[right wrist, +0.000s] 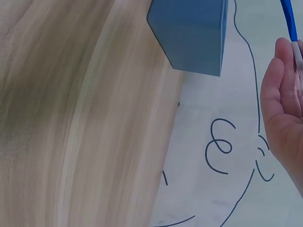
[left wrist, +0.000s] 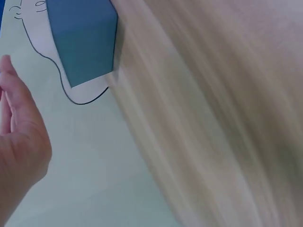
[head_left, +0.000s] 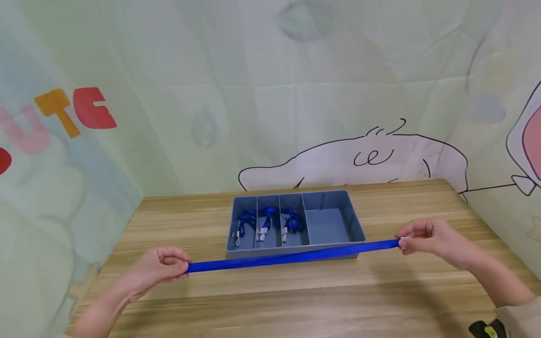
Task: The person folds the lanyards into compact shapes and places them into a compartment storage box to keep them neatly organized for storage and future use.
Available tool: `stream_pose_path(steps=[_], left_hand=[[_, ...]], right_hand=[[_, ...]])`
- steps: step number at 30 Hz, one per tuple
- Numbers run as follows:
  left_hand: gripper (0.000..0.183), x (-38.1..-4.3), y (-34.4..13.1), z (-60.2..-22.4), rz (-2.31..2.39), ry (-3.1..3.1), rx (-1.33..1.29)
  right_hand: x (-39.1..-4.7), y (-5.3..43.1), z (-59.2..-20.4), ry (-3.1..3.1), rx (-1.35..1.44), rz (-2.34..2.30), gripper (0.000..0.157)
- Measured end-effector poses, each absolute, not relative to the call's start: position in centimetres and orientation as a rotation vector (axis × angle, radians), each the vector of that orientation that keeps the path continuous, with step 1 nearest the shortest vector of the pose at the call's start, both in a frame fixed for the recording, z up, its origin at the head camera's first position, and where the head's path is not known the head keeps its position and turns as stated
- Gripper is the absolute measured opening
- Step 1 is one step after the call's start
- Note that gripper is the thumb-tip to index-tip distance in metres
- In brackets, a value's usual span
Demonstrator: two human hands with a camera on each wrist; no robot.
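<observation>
A blue lanyard (head_left: 296, 257) is stretched nearly straight between both hands, above the table and in front of the tray. Its left end is pinched between thumb and fingers of my left hand (head_left: 158, 267). My right hand (head_left: 437, 239) pinches the other end, where a white clip (right wrist: 297, 56) shows in the right wrist view. Behind the lanyard stands a grey-blue divided tray (head_left: 334, 199). Three narrow compartments each hold a bundled blue lanyard: left (head_left: 247, 218), middle (head_left: 270, 213) and right (head_left: 294, 220), with white clips. The wide right compartment (head_left: 329, 225) holds nothing visible.
The wooden table (head_left: 253, 300) runs under the hands and tray. A printed cloth backdrop (head_left: 190, 94) with cartoon drawings and letters rises behind the table and at both sides. A sleeve (head_left: 520, 317) with a dark patch shows at the lower right.
</observation>
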State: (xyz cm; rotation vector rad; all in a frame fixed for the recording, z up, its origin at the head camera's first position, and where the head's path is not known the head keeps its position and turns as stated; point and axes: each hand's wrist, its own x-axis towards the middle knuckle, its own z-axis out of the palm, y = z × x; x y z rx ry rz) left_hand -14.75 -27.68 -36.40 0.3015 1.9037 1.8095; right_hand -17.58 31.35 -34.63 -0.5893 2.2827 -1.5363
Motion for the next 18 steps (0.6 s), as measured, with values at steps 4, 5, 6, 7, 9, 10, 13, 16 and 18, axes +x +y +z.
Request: stream_pose_path(steps=[4,5,6,7,9,10,13,16,18], left_hand=[[0.014,-15.0,-27.9,-35.3,1.709,2.004,0.349],[0.016,-15.0,-27.9,-35.1,1.695,2.015,0.354],[0.020,-15.0,-27.9,-34.9,1.683,2.029,0.356],[0.025,-15.0,-27.8,-34.8,1.679,2.038,0.354],[0.028,-15.0,-27.6,-34.7,1.678,2.045,0.342],[0.030,-15.0,-27.4,-34.6,1.676,2.059,0.335],[0.028,-15.1,-26.9,-34.5,1.683,2.085,0.294],[0.022,-15.2,-26.4,-34.3,1.686,2.119,0.267],[0.023,-15.4,-26.0,-34.1,1.692,2.138,0.254]], right_hand=[[-17.9,31.9,-34.5,2.170,-0.561,-1.624,0.019],[-18.0,32.0,-34.5,2.154,-0.561,-1.630,0.018],[-18.0,32.1,-34.5,2.137,-0.559,-1.632,0.017],[-18.1,32.2,-34.6,2.123,-0.547,-1.627,0.015],[-18.3,32.2,-34.8,2.098,-0.511,-1.613,0.012],[-18.3,32.2,-35.0,2.086,-0.490,-1.606,0.012],[-18.5,32.3,-35.4,2.049,-0.420,-1.596,0.012],[-18.7,32.6,-35.3,2.041,-0.382,-1.616,0.014],[-18.8,32.9,-35.1,2.036,-0.378,-1.639,0.019]])
